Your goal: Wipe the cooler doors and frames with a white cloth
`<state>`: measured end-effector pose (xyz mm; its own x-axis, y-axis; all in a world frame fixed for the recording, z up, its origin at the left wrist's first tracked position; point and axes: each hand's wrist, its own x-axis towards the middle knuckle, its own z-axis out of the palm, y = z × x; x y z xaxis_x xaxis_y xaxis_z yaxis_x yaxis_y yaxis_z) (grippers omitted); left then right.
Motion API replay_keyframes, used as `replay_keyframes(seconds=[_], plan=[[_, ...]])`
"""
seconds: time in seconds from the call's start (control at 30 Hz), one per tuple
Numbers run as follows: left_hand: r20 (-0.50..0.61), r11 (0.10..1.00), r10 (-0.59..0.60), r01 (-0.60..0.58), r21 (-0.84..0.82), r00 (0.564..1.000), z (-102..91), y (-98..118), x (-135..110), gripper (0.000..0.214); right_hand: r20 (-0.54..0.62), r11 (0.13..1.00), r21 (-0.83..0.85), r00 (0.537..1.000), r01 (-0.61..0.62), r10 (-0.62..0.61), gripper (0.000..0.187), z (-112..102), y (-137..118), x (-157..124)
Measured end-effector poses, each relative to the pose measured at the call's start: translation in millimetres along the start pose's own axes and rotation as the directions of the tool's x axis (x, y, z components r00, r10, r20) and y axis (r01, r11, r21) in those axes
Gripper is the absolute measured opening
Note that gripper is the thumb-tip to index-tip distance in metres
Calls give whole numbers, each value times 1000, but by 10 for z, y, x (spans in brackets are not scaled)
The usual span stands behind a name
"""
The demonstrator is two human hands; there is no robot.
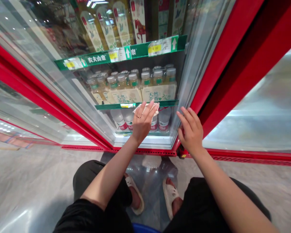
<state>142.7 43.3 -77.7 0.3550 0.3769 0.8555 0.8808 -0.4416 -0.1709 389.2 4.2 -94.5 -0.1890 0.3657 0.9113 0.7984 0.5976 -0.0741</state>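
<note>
While the left hand (142,124) lies over a pale folded cloth (156,109) on the glass door (135,66) of a display cooler, the right hand (191,131) stands just beside it at the red door frame (219,64). The left fingers are extended nearly straight and lie close together, a ring (139,116) on one of them, with the cloth under them and its edges showing on either side; the cloth sits low on the pane, over the lower green shelf strip (105,106). The right fingers are gently bent and a little apart, the tips near the inner edge of the frame; nothing shows in that hand, and whether it touches the frame cannot be told. Behind the glass, capped bottles (157,84) in cream-coloured wraps fill the middle shelf, and clear bottles with red labels (163,119) stand below, partly hidden by the left hand. Higher up, tall bottles with white labels (106,29) stand above the upper green shelf strip (97,58), which carries yellow price tags (155,48). Beneath the arms, the person's knees are spread in black trousers (199,204), and the feet, in pale sandals (171,194), rest on the grey floor (50,181). Part of a blue object (144,228) shows at the bottom edge.
</note>
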Motion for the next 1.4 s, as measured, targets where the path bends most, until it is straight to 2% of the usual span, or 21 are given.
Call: replay_keyframes(seconds=[0.03, 0.1, 0.23, 0.27, 0.33, 0.43, 0.5, 0.57, 0.63, 0.7, 0.77, 0.83, 0.93, 1.0, 1.1, 1.2, 1.27, 1.33, 1.4], plan=[[-2, 1000, -5, 5, -3, 1000, 14, 54, 67, 89, -2, 1000, 0, 1000, -1, 1, 84, 2, 6, -1], [12, 998, 63, -63, 13, 998, 41, 136, 144, 83, -17, 1000, 4, 1000, -1, 1, 85, 7, 18, 7], [64, 963, 261, -264, 44, 963, 38, 114, 44, 69, -64, 1000, 13, 998, 6, -5, 85, -5, 29, 38], [61, 965, 257, -259, 45, 965, 26, 87, 4, 69, -64, 1000, 9, 998, 4, -3, 85, -12, 31, 42], [18, 986, 160, -161, 47, 987, -1, 51, -28, 73, -50, 1000, -2, 999, -6, 6, 87, -27, 37, 39], [-72, 999, 10, -6, 50, 997, -21, 102, 85, 81, -34, 1000, 0, 999, -8, 8, 88, -42, 52, 21], [-99, 997, 31, -24, 74, 995, -14, 186, 211, 79, -40, 1000, 4, 999, -1, 1, 88, -45, 63, 12], [-88, 986, 121, -109, 127, 989, 1, 263, 288, 70, -54, 1000, 0, 999, 0, 0, 87, -45, 74, 9], [-28, 963, 223, -216, 159, 974, 10, 303, 264, 60, -66, 1000, -7, 998, -9, 8, 88, -44, 83, 11], [31, 950, 277, -278, 143, 961, 14, 300, 152, 54, -75, 1000, -12, 997, -20, 19, 88, -46, 92, 15], [16, 963, 246, -246, 106, 969, 18, 276, 30, 52, -86, 1000, -10, 996, -27, 26, 88, -50, 104, 18], [-43, 985, 152, -148, 83, 987, 26, 271, -11, 53, -98, 1000, -8, 995, -28, 27, 88, -57, 125, 15], [-47, 995, 37, -32, 90, 998, 44, 361, 150, 59, -111, 999, -10, 993, -33, 32, 87, -68, 177, 3], [2, 996, 28, -28, 81, 1000, 58, 474, 330, 64, -114, 999, -15, 992, -47, 45, 87, -71, 217, -7], [95, 992, 122, -123, -2, 988, 91, 627, 456, 65, -127, 997, 2, 989, -76, 75, 86, -67, 260, -11], [133, 969, 245, -243, -37, 960, 139, 673, 270, 60, -160, 995, 53, 982, -89, 97, 84, -64, 270, -6], [79, 966, 257, -256, -14, 963, 176, 646, 75, 58, -184, 993, 70, 977, -98, 109, 83, -71, 266, -6], [1, 984, 180, -180, 7, 984, 206, 617, -33, 58, -196, 991, 74, 973, -113, 126, 83, -85, 262, -12], [-26, 997, 79, -80, -5, 996, 216, 630, 21, 60, -191, 989, 81, 972, -123, 136, 81, -104, 264, -24]])
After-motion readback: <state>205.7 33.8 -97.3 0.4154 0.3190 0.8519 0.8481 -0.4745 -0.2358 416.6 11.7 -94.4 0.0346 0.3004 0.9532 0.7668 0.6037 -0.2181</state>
